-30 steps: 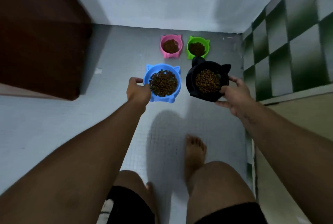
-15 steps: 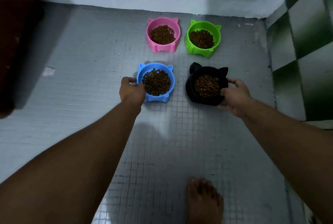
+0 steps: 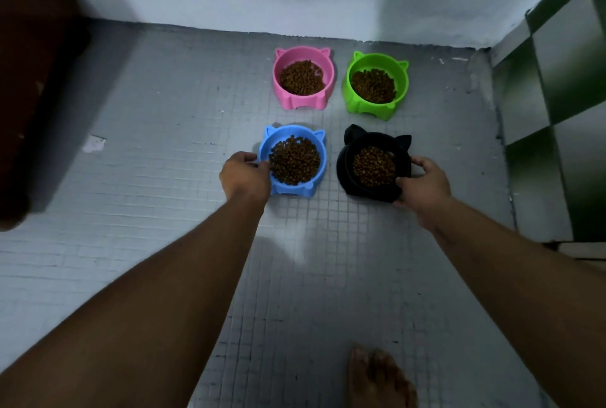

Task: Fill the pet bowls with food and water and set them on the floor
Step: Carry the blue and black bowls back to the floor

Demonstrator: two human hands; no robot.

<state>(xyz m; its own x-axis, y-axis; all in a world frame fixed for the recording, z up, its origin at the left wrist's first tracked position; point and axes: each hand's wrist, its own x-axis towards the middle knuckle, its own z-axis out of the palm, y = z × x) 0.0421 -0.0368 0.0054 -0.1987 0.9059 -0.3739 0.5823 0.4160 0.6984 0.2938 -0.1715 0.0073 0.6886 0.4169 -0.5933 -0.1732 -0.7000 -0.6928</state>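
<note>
Several cat-eared pet bowls of brown kibble stand on the tiled floor. A blue bowl point(image 3: 319, 158) rests on the floor, and my left hand point(image 3: 244, 178) grips its left rim. To its right sits a black bowl point(image 3: 346, 171), tilted slightly, with my right hand point(image 3: 423, 186) holding its right rim. Behind them, near the wall, stand a pink bowl point(image 3: 303, 102) and a green bowl point(image 3: 401, 79), both untouched.
A white wall closes the floor at the back. Green-and-white checked tiles point(image 3: 557, 79) rise on the right. A dark brown wooden panel point(image 3: 32, 96) stands at the left. My bare foot point(image 3: 377, 378) is on the floor below the bowls.
Both hands lowered the blue and black bowls from the air down to the floor in front of the pink and green bowls. The view came closer to the floor.
</note>
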